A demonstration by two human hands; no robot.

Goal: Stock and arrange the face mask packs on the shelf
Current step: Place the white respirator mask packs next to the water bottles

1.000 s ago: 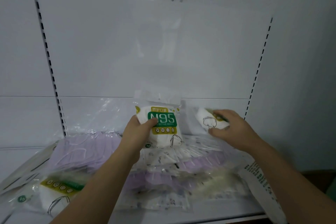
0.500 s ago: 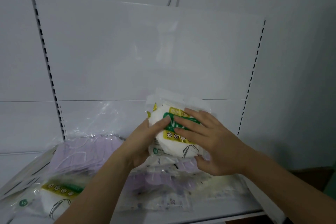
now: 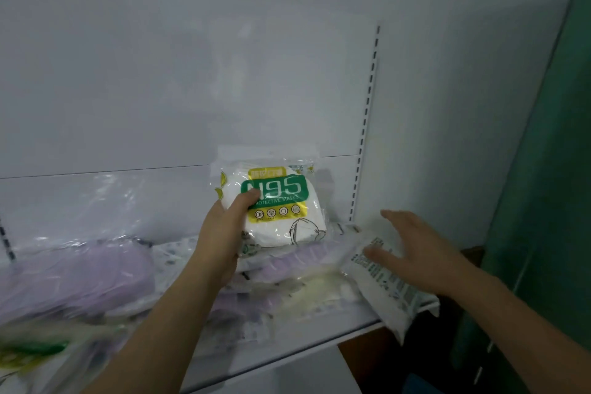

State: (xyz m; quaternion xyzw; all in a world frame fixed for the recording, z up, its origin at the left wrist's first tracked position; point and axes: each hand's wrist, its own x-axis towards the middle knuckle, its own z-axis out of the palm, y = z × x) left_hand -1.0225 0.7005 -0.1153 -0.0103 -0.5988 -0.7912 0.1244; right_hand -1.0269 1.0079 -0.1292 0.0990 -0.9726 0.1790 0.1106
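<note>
Since the earlier frame, right hand has left the N95 pack and hovers spread, released, over a white pack at the shelf right edge. Left hand grasps the N95 pack upright above the shelf centre.

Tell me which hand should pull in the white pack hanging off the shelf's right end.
Right. The right hand hovers open just over the white pack at the shelf edge, while the left hand grips the N95 pack.
</note>
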